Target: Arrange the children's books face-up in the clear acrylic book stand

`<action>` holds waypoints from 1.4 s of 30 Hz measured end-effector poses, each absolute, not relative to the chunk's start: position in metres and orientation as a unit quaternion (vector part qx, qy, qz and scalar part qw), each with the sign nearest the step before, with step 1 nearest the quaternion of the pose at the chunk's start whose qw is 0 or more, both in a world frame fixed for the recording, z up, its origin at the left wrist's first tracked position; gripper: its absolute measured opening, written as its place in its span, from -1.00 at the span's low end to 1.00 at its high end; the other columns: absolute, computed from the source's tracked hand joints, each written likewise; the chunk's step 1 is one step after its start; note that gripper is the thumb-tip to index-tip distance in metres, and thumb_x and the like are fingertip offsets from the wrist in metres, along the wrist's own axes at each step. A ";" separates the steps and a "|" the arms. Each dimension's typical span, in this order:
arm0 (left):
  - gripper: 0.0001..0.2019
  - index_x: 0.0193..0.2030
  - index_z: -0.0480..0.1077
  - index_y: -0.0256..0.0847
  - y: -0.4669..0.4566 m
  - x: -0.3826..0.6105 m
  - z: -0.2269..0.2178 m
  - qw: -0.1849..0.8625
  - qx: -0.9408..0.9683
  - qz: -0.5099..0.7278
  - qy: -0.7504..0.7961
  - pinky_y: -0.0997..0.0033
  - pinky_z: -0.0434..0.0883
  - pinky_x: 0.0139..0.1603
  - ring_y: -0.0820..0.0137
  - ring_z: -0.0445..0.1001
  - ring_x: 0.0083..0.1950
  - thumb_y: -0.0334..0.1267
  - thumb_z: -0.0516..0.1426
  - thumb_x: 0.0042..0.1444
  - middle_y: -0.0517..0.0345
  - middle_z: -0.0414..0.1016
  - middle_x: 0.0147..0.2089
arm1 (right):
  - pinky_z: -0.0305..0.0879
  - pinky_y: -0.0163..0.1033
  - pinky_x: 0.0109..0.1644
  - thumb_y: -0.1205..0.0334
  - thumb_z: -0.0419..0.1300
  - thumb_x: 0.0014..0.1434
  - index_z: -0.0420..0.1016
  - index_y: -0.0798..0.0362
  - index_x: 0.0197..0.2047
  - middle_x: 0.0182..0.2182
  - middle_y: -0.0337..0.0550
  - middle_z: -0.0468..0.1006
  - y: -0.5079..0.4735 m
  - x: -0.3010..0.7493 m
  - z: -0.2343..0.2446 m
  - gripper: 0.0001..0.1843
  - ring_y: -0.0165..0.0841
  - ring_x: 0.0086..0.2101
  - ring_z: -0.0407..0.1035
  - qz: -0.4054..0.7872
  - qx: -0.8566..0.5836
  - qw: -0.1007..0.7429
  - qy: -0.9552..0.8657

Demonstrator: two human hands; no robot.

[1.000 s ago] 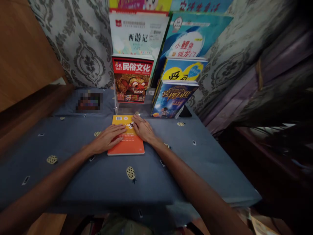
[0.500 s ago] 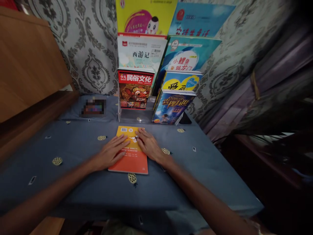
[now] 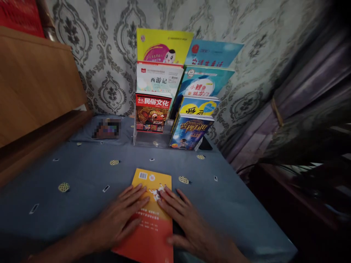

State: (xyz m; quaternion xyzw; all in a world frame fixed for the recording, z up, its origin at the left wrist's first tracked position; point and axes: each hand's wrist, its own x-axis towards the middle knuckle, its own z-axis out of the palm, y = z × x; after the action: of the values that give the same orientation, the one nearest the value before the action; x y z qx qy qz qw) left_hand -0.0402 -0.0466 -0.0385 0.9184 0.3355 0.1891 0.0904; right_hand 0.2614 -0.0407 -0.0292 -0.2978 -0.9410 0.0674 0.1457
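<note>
An orange-and-yellow book (image 3: 153, 230) shows its back cover, with a barcode in the far left corner and a small white cartoon figure. My left hand (image 3: 124, 212) rests on its left side, fingers stretched out across the cover. Over the right edge lies my right hand (image 3: 183, 215), its fingers spread and their tips near the cartoon figure. Neither hand is wrapped round the book. The near part of the book runs to the bottom of the view, beside a dark patch under its right edge.
Beyond the book, a clear acrylic stand (image 3: 153, 140) holds several upright books in two columns, among them a red-covered book (image 3: 153, 113) and a dark blue book (image 3: 192, 131). A pixelated item (image 3: 106, 128) lies at the back left. A wooden panel (image 3: 35, 84) borders the left side.
The book and both hands have come nearer to me, away from the stand. My right hand's fingers are more spread. The view has tilted up, showing more wall.
</note>
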 end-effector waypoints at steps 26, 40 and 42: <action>-0.44 0.35 0.30 0.21 -0.048 -0.072 -0.021 0.365 0.817 0.273 0.353 -0.04 0.19 0.44 0.16 0.17 0.47 0.22 -0.22 0.37 0.25 0.28 0.41 | 0.46 -0.16 0.19 0.09 0.10 0.37 0.38 -0.08 0.29 0.14 0.00 0.56 -0.055 0.247 -0.023 -0.55 -0.23 0.16 0.43 0.038 -0.294 0.324 -0.898; -0.39 -0.07 0.56 -0.17 0.037 0.027 0.021 0.450 0.350 0.672 0.472 0.34 0.46 0.17 0.22 0.54 0.13 0.32 -0.05 0.27 0.07 0.66 -0.11 | 0.40 -0.17 -0.19 -0.10 -0.01 0.35 0.52 0.01 -0.18 -0.33 -0.12 0.60 0.014 0.203 0.006 -0.58 -0.22 -0.29 0.47 0.220 -0.443 0.565 -0.661; -0.42 -0.05 0.56 -0.18 0.046 0.030 0.028 0.467 0.324 0.662 0.489 0.35 0.49 0.11 0.20 0.56 0.12 0.29 0.01 0.26 0.07 0.67 -0.14 | 0.42 -0.18 -0.22 -0.18 -0.01 0.33 0.53 0.03 -0.12 -0.33 -0.14 0.62 0.023 0.195 0.008 -0.52 -0.22 -0.30 0.50 0.315 -0.428 0.592 -0.605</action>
State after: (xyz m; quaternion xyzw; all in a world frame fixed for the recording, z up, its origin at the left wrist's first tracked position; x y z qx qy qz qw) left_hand 0.0301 0.0459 0.0276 0.3244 0.4889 0.6617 0.4668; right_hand 0.1955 0.0227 0.0080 -0.4282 -0.6054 0.3149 0.5925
